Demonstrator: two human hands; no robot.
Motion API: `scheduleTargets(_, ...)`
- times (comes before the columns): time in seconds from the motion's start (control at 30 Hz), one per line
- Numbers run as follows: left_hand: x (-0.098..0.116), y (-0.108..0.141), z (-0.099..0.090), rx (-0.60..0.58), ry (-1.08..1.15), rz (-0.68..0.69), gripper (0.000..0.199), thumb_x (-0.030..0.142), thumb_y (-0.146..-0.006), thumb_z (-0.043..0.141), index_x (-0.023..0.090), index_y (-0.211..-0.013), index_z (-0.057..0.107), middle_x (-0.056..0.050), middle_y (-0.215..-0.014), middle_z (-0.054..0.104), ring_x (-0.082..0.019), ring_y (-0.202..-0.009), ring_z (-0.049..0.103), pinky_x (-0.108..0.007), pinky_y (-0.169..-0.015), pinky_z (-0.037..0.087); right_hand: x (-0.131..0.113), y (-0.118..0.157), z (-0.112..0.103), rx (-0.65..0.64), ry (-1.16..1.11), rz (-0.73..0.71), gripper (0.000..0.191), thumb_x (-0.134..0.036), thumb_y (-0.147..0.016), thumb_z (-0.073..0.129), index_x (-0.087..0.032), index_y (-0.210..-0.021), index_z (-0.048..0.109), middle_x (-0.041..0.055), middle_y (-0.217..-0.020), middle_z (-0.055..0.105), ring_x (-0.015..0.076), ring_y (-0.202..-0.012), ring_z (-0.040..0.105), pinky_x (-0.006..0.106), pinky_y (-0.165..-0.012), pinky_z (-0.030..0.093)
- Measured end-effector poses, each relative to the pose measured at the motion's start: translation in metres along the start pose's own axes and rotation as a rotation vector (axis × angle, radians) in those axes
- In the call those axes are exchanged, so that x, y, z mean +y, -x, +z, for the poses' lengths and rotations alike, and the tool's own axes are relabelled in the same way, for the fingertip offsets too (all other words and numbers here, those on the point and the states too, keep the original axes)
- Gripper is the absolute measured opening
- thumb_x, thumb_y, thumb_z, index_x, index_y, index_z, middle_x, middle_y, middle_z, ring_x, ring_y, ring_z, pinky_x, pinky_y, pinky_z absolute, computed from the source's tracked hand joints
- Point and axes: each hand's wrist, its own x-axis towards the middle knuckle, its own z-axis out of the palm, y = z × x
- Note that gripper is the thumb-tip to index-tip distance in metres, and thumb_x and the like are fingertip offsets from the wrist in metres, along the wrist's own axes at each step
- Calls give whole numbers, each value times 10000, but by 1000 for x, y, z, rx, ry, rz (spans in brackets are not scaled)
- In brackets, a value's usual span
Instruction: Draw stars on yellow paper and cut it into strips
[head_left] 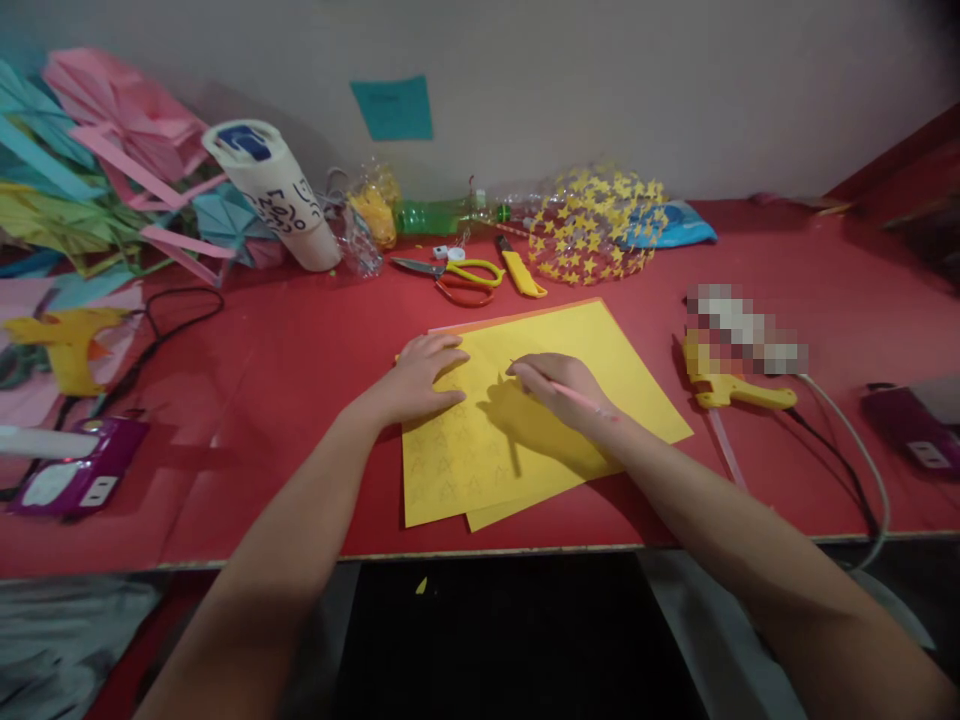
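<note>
A yellow sheet of paper lies at the table's front edge, with more coloured sheets showing beneath it. Rows of faint pencil-drawn stars cover its lower left part. My left hand rests flat on the sheet's left side with its fingers spread. My right hand is closed round a thin pinkish pencil, whose tip is at the paper near the sheet's middle. The hand's shadow falls on the paper below it.
Behind the paper lie yellow-handled scissors, a yellow utility knife and a ball of yellow stars. A yellow glue gun with its cable lies right; another glue gun is left. Folded paper shapes crowd the back left.
</note>
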Motion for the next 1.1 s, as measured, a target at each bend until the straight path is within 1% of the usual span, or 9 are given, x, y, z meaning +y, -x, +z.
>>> scheduleTargets(0.1, -2, -1, 3, -1, 39, 48, 514, 395, -819, 634, 189, -1287, 582, -125, -1503, 418, -318, -1415, 315, -524, -1178, 202, -9, -4, -10, 17, -306, 209, 177, -290, -843, 492, -192, -929, 611, -20, -546, 568, 157, -529, 540, 275, -542, 418)
scheduleTargets(0.17, -6, -2, 7, 24, 85, 97, 490, 367, -829, 625, 178, -1279, 583, -134, -1483, 443, -304, -1400, 349, -513, -1177, 218, -14, -10, -17, -10, -418, 222, 125, -235, -725, 574, -184, -836, 600, -13, -585, 594, 142, -550, 541, 261, -545, 410)
scheduleTargets(0.23, -10, -4, 11, 91, 143, 124, 421, 297, -863, 564, 169, -1264, 585, -131, -1435, 501, -271, -1359, 412, -472, -1152, 294, -17, -17, -21, -72, -443, 189, 125, -222, -670, 608, -171, -783, 626, 10, -667, 626, 137, -603, 548, 250, -547, 390)
scheduleTargets(0.37, -21, -7, 10, 279, 240, 57, 324, 187, -904, 442, 181, -1170, 625, -98, -1294, 613, -217, -1229, 540, -424, -1080, 400, -12, -34, -13, -54, -520, 292, 91, -240, -632, 606, -180, -694, 577, -23, -533, 539, 118, -501, 477, 247, -486, 350)
scheduleTargets(0.43, -23, -10, 6, 301, 240, 17, 301, 174, -908, 431, 176, -1116, 647, -91, -1231, 643, -214, -1168, 575, -414, -1041, 434, -4, -40, -4, -12, -591, 337, 133, -234, -608, 605, -202, -715, 533, -45, -504, 522, 115, -465, 454, 247, -470, 338)
scheduleTargets(0.6, -16, -19, -2, 125, 9, 81, 276, 142, -870, 478, 171, -1040, 694, -92, -1139, 661, -250, -1103, 578, -441, -1012, 428, 8, -42, 8, 53, -577, 233, 143, -275, -581, 638, -188, -669, 568, -37, -562, 534, 96, -511, 433, 232, -477, 291)
scheduleTargets(0.73, -12, -22, 5, 171, -83, 64, 258, 146, -865, 492, 196, -1001, 705, -81, -1068, 650, -252, -1023, 594, -462, -969, 447, 11, -41, 12, 96, -585, 287, 134, -284, -599, 616, -210, -643, 514, -54, -498, 503, 93, -458, 396, 239, -466, 282)
scheduleTargets(0.87, -16, -16, 17, 286, 46, 176, 260, 147, -890, 465, 188, -1041, 673, -100, -1218, 611, -242, -1169, 552, -427, -1023, 439, 16, -41, 16, 84, -520, 235, 150, -302, -614, 629, -206, -654, 522, -47, -553, 517, 99, -498, 418, 238, -486, 304)
scheduleTargets(1.1, -20, -12, 22, 308, 102, 286, 252, 133, -919, 432, 169, -1035, 652, -111, -1179, 657, -227, -1122, 596, -434, -994, 480, 20, -37, 18, 71, -422, 184, 128, -310, -653, 610, -204, -669, 540, -32, -594, 534, 111, -539, 428, 242, -508, 320)
